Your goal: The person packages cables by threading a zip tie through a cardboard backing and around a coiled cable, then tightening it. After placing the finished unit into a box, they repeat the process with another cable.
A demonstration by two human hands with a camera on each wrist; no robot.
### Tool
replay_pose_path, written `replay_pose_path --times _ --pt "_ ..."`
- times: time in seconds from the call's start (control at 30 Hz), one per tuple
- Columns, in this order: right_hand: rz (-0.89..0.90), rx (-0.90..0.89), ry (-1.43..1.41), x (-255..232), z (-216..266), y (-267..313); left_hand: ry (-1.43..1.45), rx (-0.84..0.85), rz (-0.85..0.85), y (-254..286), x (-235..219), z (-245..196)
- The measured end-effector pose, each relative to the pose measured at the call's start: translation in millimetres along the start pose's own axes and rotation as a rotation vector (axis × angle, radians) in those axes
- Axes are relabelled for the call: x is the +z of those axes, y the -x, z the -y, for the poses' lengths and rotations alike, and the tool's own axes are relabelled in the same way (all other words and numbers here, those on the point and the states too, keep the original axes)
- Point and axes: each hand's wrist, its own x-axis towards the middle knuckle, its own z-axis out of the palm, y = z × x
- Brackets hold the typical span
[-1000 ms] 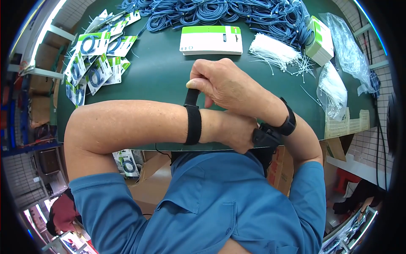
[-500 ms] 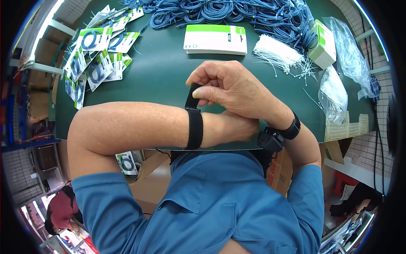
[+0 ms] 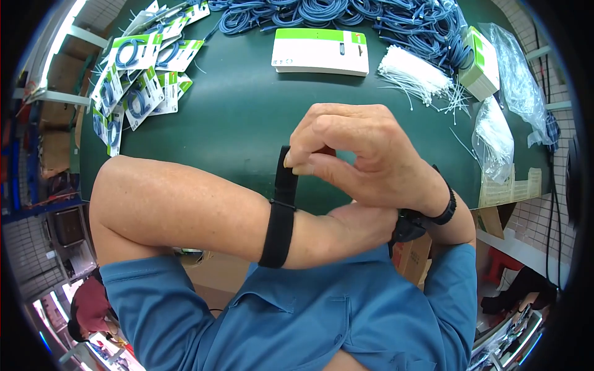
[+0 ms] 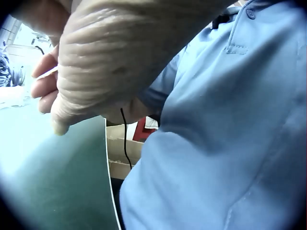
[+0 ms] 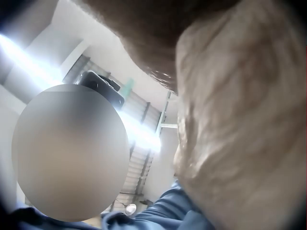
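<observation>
A black strap [image 3: 279, 238] circles the left forearm, its free end standing up away from the arm. My right hand [image 3: 371, 151] pinches that free end between thumb and fingertips. The left hand [image 3: 368, 222] lies bent beneath the right wrist, its fingers hidden in the head view. In the left wrist view, the left hand [image 4: 108, 62] fills the top, with loosely bent fingers beside it and nothing held. A black band with a small camera [image 3: 408, 227] sits at the right wrist. The right wrist view shows only blurred skin of the right hand [image 5: 240, 110] up close.
Carded blue cables [image 3: 139, 99] lie heaped on the left of the green table [image 3: 229, 117]. A white-and-green stack of cards [image 3: 320, 52] is at the back centre. Coiled blue cables [image 3: 322, 11], loose white cable ties [image 3: 414, 71], another card stack [image 3: 479, 65] and plastic bags [image 3: 516, 80] lie behind and right.
The left forearm has dropped toward the body. My right hand has moved slightly down and right, still pinching the strap, and a longer piece of its free end now shows.
</observation>
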Motion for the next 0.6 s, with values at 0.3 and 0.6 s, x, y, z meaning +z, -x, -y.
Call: replay_pose_path --times 0.3,0.6 --pt "0.155 0.124 -0.255 4 3 3 -0.245 0.371 -0.034 7 -61 24" --pt "0.076 0.197 -0.492 22 -5 9 0.042 0.849 -0.393 -2 -78 39"
